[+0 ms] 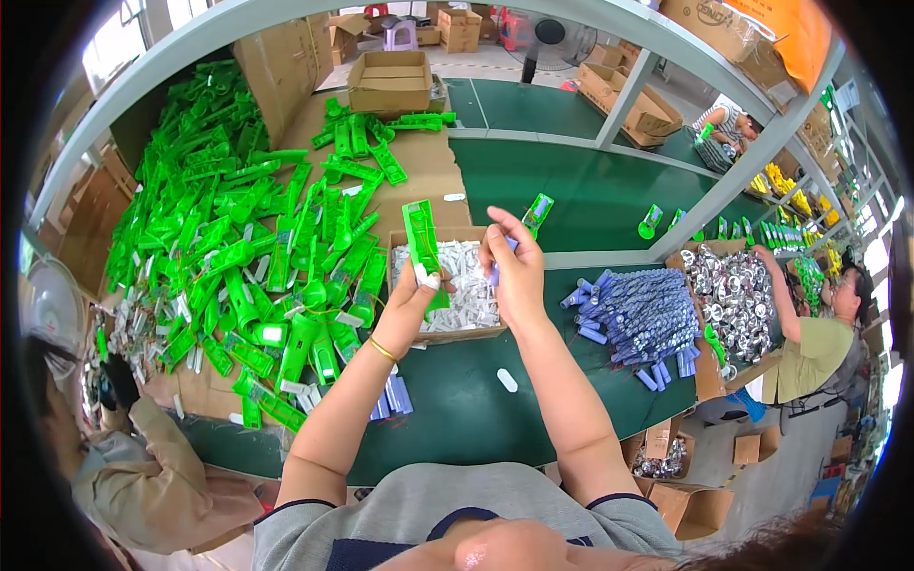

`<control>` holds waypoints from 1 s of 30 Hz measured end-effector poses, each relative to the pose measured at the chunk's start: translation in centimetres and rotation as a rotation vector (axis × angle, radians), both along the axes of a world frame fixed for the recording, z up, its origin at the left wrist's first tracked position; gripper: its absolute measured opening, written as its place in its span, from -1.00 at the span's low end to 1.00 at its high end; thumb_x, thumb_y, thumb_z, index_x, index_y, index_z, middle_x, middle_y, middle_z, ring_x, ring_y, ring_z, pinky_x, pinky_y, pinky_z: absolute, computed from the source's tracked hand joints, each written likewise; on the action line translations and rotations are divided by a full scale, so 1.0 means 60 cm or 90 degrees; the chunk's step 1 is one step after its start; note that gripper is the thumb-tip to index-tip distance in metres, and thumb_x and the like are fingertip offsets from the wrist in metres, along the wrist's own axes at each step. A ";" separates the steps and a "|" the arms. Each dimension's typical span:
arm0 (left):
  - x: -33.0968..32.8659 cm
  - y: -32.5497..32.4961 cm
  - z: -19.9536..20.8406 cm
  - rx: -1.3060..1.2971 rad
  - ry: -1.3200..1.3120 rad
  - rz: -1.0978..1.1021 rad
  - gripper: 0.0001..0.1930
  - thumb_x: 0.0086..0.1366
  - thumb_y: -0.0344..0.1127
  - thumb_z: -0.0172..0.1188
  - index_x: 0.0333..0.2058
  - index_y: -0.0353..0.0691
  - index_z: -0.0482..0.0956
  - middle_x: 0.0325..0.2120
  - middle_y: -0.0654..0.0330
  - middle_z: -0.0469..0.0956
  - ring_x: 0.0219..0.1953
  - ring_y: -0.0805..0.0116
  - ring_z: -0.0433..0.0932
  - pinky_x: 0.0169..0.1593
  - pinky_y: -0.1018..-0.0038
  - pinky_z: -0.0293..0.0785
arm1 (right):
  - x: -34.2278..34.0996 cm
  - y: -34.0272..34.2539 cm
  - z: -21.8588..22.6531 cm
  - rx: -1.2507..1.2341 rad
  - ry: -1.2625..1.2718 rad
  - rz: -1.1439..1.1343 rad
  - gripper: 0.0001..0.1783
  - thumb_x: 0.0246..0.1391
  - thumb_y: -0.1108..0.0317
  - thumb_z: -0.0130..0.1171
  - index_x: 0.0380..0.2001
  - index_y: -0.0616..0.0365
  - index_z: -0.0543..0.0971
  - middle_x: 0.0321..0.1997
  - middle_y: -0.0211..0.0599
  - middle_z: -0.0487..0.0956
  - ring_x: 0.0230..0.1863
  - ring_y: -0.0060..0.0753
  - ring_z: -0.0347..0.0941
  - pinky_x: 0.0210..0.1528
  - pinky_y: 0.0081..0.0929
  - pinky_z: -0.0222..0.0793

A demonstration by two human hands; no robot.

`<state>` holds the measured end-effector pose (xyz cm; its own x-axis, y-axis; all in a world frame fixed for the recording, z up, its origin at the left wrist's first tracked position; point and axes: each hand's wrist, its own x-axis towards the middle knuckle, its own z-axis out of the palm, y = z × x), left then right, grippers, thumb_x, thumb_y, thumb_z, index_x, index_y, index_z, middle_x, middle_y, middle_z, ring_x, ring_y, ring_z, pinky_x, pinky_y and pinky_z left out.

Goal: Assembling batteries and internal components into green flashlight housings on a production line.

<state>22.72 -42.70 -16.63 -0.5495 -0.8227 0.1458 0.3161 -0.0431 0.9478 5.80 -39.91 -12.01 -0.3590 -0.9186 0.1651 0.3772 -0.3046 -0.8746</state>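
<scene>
My left hand [409, 305] is closed around the lower end of a bright green plastic casing [417, 224], held upright with its hollow side and thin wires showing. A small white piece [427, 277] sits by the left fingertips. In my right hand [518, 276], just beside it, is a blue cylindrical battery [494, 274], partly covered by the fingers. Both hands are above a cardboard box [447, 335] of small white plastic parts [464, 295]. Left of them spreads a big heap of green casings [248, 252], some with wires.
Blue batteries [638, 314] are piled at right, beside a carton of shiny silver cups [728, 300]. More batteries [392, 398] lie near my left forearm. A green casing [538, 214] rests on the green belt [590, 186]. Co-workers sit left [157, 466] and right [821, 352]; a metal post [709, 205] rises nearby.
</scene>
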 end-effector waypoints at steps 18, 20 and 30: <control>0.034 0.084 -0.057 -0.196 -0.251 0.115 -0.33 0.35 -0.42 0.02 0.36 -0.31 -0.04 0.12 -0.15 0.38 0.19 0.04 0.40 0.21 0.30 0.32 | 0.068 0.084 -0.036 0.282 0.105 0.142 -0.79 0.12 0.26 0.33 -0.24 0.15 0.66 -0.49 -0.58 0.51 -0.62 -0.82 0.21 -0.63 -0.77 0.07; 0.037 0.085 -0.060 -0.089 -0.172 0.069 -0.37 0.39 -0.39 0.01 0.36 -0.27 0.00 0.11 -0.01 0.37 0.17 0.22 0.37 0.23 0.36 0.28 | 0.072 0.089 -0.025 0.237 0.040 0.136 -0.83 0.15 0.28 0.30 -0.28 0.14 0.66 -0.50 -0.59 0.50 -0.63 -0.81 0.22 -0.64 -0.78 0.08; 0.024 0.106 -0.024 0.071 -0.031 0.090 -0.60 0.45 -0.35 -0.04 0.23 -0.19 0.21 -0.10 0.29 0.44 -0.02 0.55 0.36 0.08 0.56 0.32 | 0.111 0.152 -0.063 0.008 0.704 -0.163 -0.85 -0.01 0.49 0.28 -0.33 0.21 0.56 -0.40 -0.19 0.48 -0.38 -0.16 0.50 -0.33 -0.33 0.41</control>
